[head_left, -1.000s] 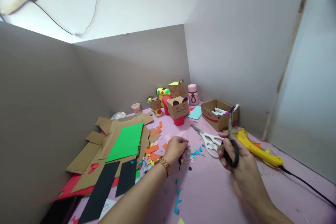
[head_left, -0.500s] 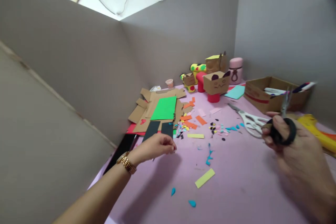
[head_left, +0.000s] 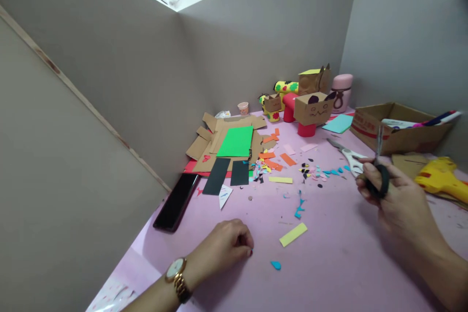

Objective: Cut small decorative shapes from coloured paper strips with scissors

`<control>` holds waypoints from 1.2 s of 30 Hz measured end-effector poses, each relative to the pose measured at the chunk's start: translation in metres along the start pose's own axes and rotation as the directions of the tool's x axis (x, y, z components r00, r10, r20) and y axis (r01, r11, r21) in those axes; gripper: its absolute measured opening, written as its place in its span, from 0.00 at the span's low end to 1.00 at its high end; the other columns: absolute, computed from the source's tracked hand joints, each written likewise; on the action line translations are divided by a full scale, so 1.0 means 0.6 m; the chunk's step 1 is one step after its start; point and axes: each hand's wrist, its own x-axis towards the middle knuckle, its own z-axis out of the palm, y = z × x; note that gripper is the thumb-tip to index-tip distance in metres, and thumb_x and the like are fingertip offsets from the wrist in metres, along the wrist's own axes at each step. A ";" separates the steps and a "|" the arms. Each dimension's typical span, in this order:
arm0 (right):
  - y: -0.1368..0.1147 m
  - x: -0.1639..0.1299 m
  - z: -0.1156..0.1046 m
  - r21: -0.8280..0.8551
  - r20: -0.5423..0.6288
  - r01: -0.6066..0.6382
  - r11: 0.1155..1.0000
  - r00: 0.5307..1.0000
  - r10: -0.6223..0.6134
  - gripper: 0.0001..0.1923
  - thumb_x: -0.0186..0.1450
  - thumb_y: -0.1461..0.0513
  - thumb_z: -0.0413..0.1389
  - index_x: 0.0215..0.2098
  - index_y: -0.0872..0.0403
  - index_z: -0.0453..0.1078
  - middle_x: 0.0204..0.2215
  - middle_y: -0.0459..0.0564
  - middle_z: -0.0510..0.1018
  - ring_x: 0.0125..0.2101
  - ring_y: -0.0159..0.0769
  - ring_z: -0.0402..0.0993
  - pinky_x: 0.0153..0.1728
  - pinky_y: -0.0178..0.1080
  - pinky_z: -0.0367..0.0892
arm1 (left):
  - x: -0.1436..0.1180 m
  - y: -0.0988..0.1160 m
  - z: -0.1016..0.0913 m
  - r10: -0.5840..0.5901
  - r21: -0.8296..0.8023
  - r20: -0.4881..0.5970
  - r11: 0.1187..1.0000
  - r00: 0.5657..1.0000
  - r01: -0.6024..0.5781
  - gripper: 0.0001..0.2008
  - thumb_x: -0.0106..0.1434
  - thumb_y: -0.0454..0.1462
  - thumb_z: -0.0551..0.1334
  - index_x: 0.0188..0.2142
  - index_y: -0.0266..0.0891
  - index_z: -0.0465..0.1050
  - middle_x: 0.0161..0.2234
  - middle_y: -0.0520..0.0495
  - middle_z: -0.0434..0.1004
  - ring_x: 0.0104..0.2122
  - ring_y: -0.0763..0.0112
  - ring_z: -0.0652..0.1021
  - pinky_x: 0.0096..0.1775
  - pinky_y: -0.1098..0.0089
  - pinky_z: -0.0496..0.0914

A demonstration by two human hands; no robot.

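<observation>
Can't see all of white scissors (head_left: 351,158), partly covered by right hand (head_left: 405,200), right of frame. Cut off at right edge: yellow glue gun (head_left: 444,176). Hard to make out thin blades of black-handled scissors (head_left: 383,183) against cardboard box (head_left: 405,141). Can't tell about anything pinched in left hand (head_left: 227,244), lower centre: knuckles up, fingers curled, thumb near index tip, low over pink table (head_left: 329,263). Gripping black-handled scissors in right hand, blades upward, forearm running off at lower right. Versus half a second ago: left hand lower in frame; only one blue paper drop (head_left: 276,265) visible, lower centre, near yellow strip (head_left: 293,235), instead of two; phone (head_left: 177,203) now uncovered, left of centre.
</observation>
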 end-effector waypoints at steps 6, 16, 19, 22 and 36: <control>-0.007 -0.005 0.003 -0.059 0.006 -0.010 0.998 1.000 0.011 0.11 0.58 0.57 0.62 0.37 0.52 0.73 0.20 0.42 0.69 0.20 0.26 0.62 0.17 0.26 0.58 | 0.005 0.040 0.022 0.052 -0.154 0.144 0.988 0.988 -0.029 0.12 0.55 0.29 0.54 0.32 0.40 0.76 0.27 0.50 0.77 0.27 0.71 0.73 0.29 0.74 0.63; -0.006 -0.001 -0.002 -0.129 0.049 -0.003 0.992 0.999 0.010 0.18 0.56 0.52 0.62 0.40 0.52 0.70 0.21 0.41 0.68 0.21 0.28 0.61 0.17 0.28 0.59 | 0.017 0.048 0.043 0.115 0.101 0.174 0.986 0.978 -0.133 0.11 0.52 0.28 0.59 0.34 0.40 0.75 0.33 0.50 0.75 0.33 0.70 0.73 0.36 0.73 0.65; -0.005 -0.002 0.000 -0.159 0.070 -0.006 0.987 0.997 0.017 0.17 0.56 0.52 0.62 0.40 0.51 0.70 0.21 0.41 0.67 0.21 0.29 0.60 0.18 0.29 0.56 | 0.007 0.055 0.044 0.111 0.122 0.179 0.984 0.978 -0.134 0.11 0.51 0.25 0.56 0.29 0.40 0.73 0.32 0.50 0.74 0.32 0.70 0.72 0.36 0.73 0.64; 0.003 -0.003 0.002 -0.156 0.093 -0.014 0.988 0.995 0.029 0.17 0.57 0.51 0.61 0.42 0.49 0.69 0.21 0.40 0.66 0.22 0.30 0.60 0.20 0.31 0.56 | 0.013 0.057 0.045 0.056 -0.021 0.154 0.998 0.987 -0.053 0.13 0.48 0.24 0.54 0.26 0.40 0.72 0.28 0.52 0.74 0.28 0.71 0.71 0.32 0.73 0.63; 0.035 -0.021 0.047 -0.105 0.345 -0.118 0.987 0.927 0.147 0.19 0.49 0.63 0.65 0.38 0.53 0.68 0.20 0.40 0.72 0.21 0.31 0.67 0.24 0.34 0.61 | 0.218 0.101 0.079 0.010 -0.827 -0.067 0.559 0.998 -0.061 0.15 0.45 0.39 0.70 0.28 0.36 0.67 0.19 0.56 0.68 0.19 0.79 0.66 0.25 0.74 0.57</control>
